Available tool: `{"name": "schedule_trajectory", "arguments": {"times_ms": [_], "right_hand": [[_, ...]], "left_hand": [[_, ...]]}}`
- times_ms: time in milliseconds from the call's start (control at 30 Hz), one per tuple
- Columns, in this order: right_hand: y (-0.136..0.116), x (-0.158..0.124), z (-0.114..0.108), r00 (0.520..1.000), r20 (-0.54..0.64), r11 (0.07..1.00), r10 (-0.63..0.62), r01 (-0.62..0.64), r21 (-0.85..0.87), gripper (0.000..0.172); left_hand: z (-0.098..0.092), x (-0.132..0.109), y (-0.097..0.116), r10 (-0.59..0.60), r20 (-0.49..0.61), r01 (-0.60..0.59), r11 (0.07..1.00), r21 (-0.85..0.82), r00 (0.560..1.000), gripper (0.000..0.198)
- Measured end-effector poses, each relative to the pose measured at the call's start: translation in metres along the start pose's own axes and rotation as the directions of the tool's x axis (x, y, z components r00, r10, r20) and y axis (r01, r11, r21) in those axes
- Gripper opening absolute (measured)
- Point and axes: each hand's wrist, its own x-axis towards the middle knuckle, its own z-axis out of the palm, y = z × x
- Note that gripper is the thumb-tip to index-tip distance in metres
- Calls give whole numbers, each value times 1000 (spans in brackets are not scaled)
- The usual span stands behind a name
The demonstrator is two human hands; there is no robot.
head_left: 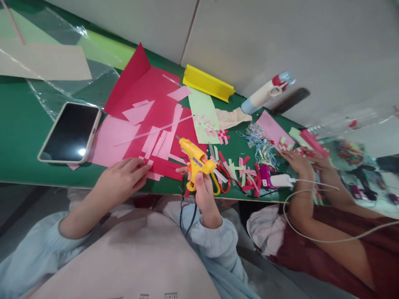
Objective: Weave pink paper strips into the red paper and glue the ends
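Observation:
My right hand [204,193] is wrapped round the handle of a yellow glue gun [197,160], whose nozzle points up and left over the papers. My left hand [126,178] rests at the table's front part, its bent fingertips on the end of a narrow pink paper strip [150,162]; whether they pinch it is hard to tell. Under and beyond the strips lie red paper [162,93] and a pink sheet [109,139]. A thin clear stick [152,131] lies across them. Right of the glue gun are red-handled scissors [225,178], partly covered by paper scraps.
A phone [71,133] lies at left near plastic wrapping [67,89]. Behind are a yellow tray-like piece [207,83] and a bottle [264,94]. Cut strips [246,170] and a purple-and-white plug [274,180] with cables lie right, beside another person's hands [297,162].

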Motion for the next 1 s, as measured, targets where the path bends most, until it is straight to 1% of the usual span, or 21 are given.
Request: {"name": "schedule_trajectory", "arguments": {"times_ms": [67, 133, 300, 433, 533, 600, 667, 733, 833, 933, 1000], "right_hand": [[-7, 0, -8, 1000, -22, 999, -16, 16, 29, 40], [-14, 0, -15, 999, -35, 1000, -4, 5, 27, 41], [-20, -1, -25, 995, -88, 990, 49, -60, -129, 45], [-23, -1, -35, 992, -106, 984, 66, -82, -155, 46], [-35, -1, -50, 990, -123, 980, 69, -90, -180, 49], [-46, -1, -63, 991, -82, 973, 109, -123, -198, 50], [-58, 0, -75, 984, -46, 951, 171, -177, -252, 48], [-69, -1, -85, 969, -14, 910, 248, -238, -340, 47], [-85, -2, -99, 948, 37, 868, 316, -273, -416, 52], [-102, -4, -115, 916, 44, 819, 399, -335, -466, 53], [-114, -6, -127, 884, 34, 773, 467, -389, -501, 52]], "left_hand": [[-1, 1, 1, -11, 11, 12, 1000, -14, 1000, 29], [-3, 2, 2, -23, 33, 24, 999, -29, 999, 29], [-4, 2, 3, -47, 69, 49, 999, -21, 996, 31], [-6, 5, 3, -87, 90, 89, 996, -24, 992, 31], [-9, 9, 5, -96, 93, 97, 995, 0, 991, 30], [-11, 11, 6, -101, 96, 101, 995, 7, 990, 30], [-12, 13, 6, -108, 97, 108, 994, 13, 989, 31], [-12, 15, 5, -112, 99, 111, 994, 16, 989, 33], [-12, 16, 3, -112, 105, 111, 994, 18, 988, 33], [-12, 16, 3, -117, 122, 114, 993, 27, 986, 33], [-12, 17, 3, -115, 125, 111, 993, 41, 985, 34]]}}
